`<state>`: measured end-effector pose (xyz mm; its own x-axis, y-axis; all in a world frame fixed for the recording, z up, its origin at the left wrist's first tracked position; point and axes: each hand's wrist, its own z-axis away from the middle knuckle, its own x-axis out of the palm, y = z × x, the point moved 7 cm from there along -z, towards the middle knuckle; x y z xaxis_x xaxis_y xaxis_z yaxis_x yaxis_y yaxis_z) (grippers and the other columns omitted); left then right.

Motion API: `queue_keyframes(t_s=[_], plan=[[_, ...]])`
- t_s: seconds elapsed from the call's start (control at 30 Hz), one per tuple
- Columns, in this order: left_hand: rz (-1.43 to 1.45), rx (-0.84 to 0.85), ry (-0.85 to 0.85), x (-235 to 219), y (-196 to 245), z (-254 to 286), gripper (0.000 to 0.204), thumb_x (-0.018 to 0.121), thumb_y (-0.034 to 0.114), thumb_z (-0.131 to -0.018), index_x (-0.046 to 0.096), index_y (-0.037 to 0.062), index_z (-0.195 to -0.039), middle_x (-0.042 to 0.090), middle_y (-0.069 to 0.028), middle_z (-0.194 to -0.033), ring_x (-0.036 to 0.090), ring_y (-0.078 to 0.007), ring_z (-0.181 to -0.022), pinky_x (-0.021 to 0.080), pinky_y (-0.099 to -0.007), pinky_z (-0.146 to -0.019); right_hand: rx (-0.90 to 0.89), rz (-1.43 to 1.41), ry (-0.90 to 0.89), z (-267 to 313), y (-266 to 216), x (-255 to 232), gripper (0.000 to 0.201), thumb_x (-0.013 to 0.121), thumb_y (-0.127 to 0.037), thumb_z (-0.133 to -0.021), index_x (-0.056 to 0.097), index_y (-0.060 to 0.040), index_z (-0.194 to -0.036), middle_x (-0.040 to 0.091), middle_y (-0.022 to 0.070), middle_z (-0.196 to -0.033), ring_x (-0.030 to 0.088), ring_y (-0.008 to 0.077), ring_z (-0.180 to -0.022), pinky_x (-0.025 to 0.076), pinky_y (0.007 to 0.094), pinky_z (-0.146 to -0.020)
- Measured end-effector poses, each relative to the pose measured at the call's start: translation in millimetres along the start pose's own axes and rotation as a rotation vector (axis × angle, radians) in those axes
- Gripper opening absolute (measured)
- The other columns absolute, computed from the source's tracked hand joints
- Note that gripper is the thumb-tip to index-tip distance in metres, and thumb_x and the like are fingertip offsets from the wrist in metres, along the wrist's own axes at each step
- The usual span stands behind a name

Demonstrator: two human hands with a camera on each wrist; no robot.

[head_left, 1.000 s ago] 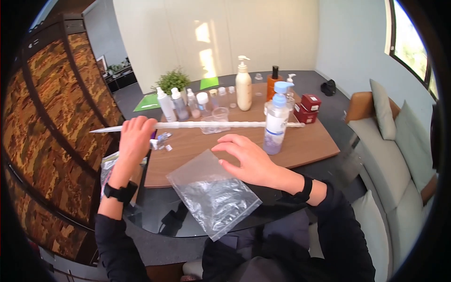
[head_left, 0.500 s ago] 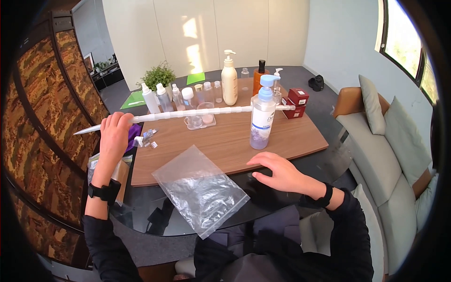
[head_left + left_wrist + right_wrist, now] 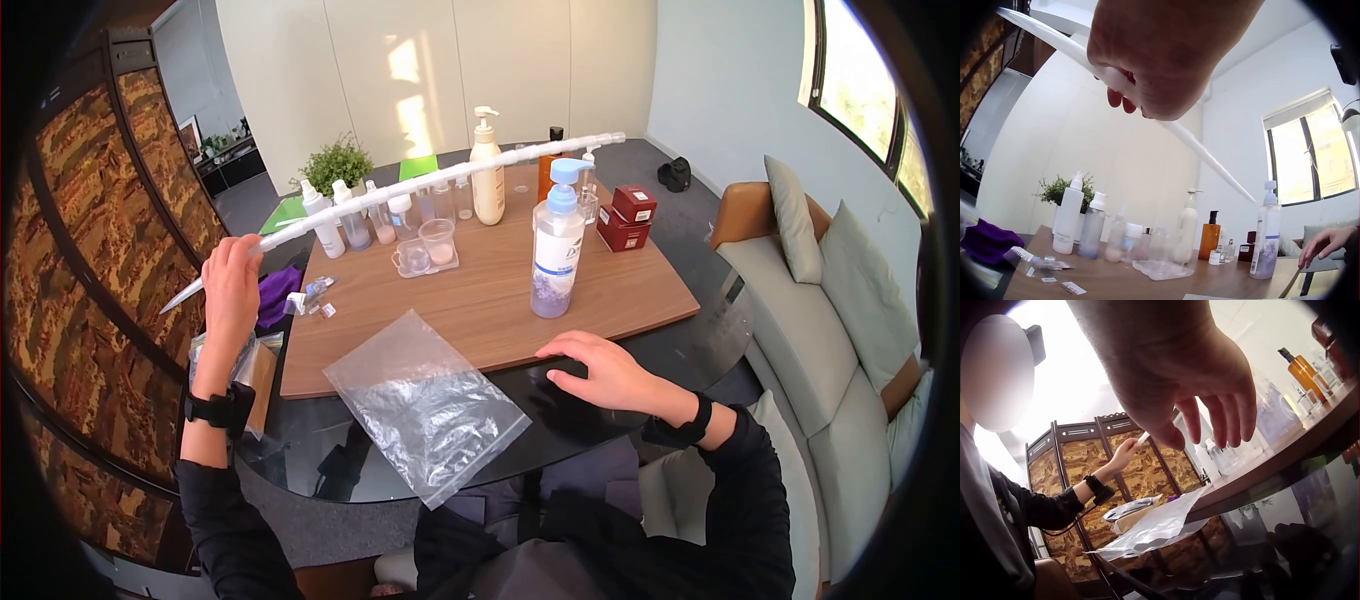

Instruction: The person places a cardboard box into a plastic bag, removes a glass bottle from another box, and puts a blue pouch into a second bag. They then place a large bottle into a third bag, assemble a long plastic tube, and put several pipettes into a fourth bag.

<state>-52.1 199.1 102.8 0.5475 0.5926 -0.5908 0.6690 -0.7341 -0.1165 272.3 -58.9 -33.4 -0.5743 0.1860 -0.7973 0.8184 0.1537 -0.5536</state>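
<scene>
My left hand [image 3: 232, 290] has fingers curled round the white stick [image 3: 430, 181] near its pointy end, mostly above the surface [image 3: 480, 290]. It looks light and stiff, maybe slippery, too blurry to know; I'd hold its middle. My right hand [image 3: 600, 372] hangs loose

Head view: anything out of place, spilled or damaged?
No spill or damage shows. Two things look untidy: the clear plastic zip bag lies askew, its lower corner overhanging the glossy black table, and small bluish-white packets lie scattered on the brown wooden board. The long white rod slants, held in the left hand.
</scene>
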Motion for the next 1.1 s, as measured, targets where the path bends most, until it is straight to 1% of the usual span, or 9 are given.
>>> queue_keyframes(t_s=[0.2,0.33,0.43,0.53,0.63,0.73,0.83,0.93,1.1], plan=[[0.004,-0.043,0.099,-14.9,-6.6,-3.7,0.021,0.057,0.006,-0.091,0.058,0.0063,-0.112,0.058,-0.0103,-0.101,0.056,-0.0309,-0.097,0.041,-0.0401,-0.085,0.09,-0.114,0.057,-0.8,12.0,-11.0,0.036,0.065,-0.019,-0.088,0.056,-0.0082,-0.122,0.059,0.0116,-0.114,0.059,0.0236,-0.106,0.05,0.0345,-0.086],[0.088,-0.121,0.166,-32.1,-10.3,-5.4,0.017,0.055,0.006,-0.094,0.057,0.002,-0.111,0.058,-0.0129,-0.1,0.057,-0.0335,-0.094,0.045,-0.0391,-0.08,0.255,-0.432,0.352,-6.4,58.3,-19.2,0.066,0.075,-0.015,-0.082,0.035,-0.0052,-0.133,0.047,0.0144,-0.122,0.056,0.0177,-0.105,0.051,0.0305,-0.08],[0.166,-0.2,0.155,-45.3,-2.1,-6.0,0.016,0.054,0.007,-0.096,0.056,0.0009,-0.111,0.057,-0.0137,-0.099,0.057,-0.032,-0.093,0.045,-0.0377,-0.081,0.374,-0.442,0.505,-22.9,94.1,-36.8,0.095,0.08,-0.017,-0.077,0.018,-0.0074,-0.148,0.037,0.02,-0.138,0.049,0.0268,-0.121,0.051,0.0361,-0.089],[0.207,-0.202,0.137,-57.1,13.7,-6.6,0.015,0.052,0.007,-0.097,0.056,0.0001,-0.111,0.056,-0.0141,-0.099,0.056,-0.0309,-0.093,0.044,-0.0358,-0.083,0.344,-0.467,0.534,-49.5,108.1,-51.6,0.117,0.087,-0.029,-0.069,0.007,-0.0042,-0.152,0.031,0.0291,-0.144,0.042,0.0346,-0.13,0.042,0.0454,-0.103],[0.242,-0.226,0.083,-65.1,27.1,-3.8,0.015,0.052,0.005,-0.096,0.056,0.0002,-0.11,0.056,-0.0141,-0.1,0.055,-0.0315,-0.095,0.043,-0.0354,-0.085,0.344,-0.302,0.495,-73.6,105.9,-56.4,0.12,0.085,-0.022,-0.071,-0.001,-0.0063,-0.153,0.023,0.0262,-0.15,0.031,0.0363,-0.139,0.04,0.046,-0.107],[0.223,-0.19,0.03,-71.6,44.3,2.6,0.017,0.054,0.003,-0.094,0.056,0.0007,-0.11,0.056,-0.0137,-0.101,0.055,-0.0318,-0.096,0.043,-0.0353,-0.086,0.16,-0.334,0.517,-91.9,100.5,-49.3,0.109,0.084,-0.02,-0.071,0.012,-0.0032,-0.15,0.036,0.0224,-0.144,0.039,0.031,-0.134,0.039,0.0445,-0.107],[0.2,-0.158,0.0,-74.9,52.9,10.5,0.019,0.056,0.0,-0.09,0.057,0.002,-0.109,0.056,-0.0131,-0.103,0.055,-0.0321,-0.099,0.043,-0.036,-0.088,0.127,-0.573,0.298,-102.6,90.5,-33.0,0.092,0.084,-0.018,-0.071,0.028,-0.0014,-0.142,0.05,0.0165,-0.133,0.048,0.0254,-0.126,0.041,0.0415,-0.105],[0.209,-0.171,-0.036,-76.7,56.7,18.2,0.02,0.056,-0.001,-0.09,0.058,0.0029,-0.11,0.056,-0.0133,-0.105,0.054,-0.0326,-0.1,0.043,-0.0371,-0.089,0.179,-0.509,0.388,-103.8,99.9,-31.1,0.083,0.084,-0.025,-0.067,0.039,0.0022,-0.132,0.057,0.0166,-0.124,0.055,0.0254,-0.118,0.043,0.0401,-0.102],[0.202,-0.181,-0.054,-69.7,53.1,27.0,0.017,0.053,0.001,-0.093,0.056,0.0006,-0.11,0.055,-0.0131,-0.106,0.054,-0.0303,-0.101,0.041,-0.0345,-0.091,0.176,-0.395,0.532,-134.4,134.3,-39.0,0.085,0.085,-0.027,-0.067,0.039,0.0026,-0.132,0.058,0.0186,-0.122,0.057,0.0267,-0.116,0.045,0.0398,-0.099]])
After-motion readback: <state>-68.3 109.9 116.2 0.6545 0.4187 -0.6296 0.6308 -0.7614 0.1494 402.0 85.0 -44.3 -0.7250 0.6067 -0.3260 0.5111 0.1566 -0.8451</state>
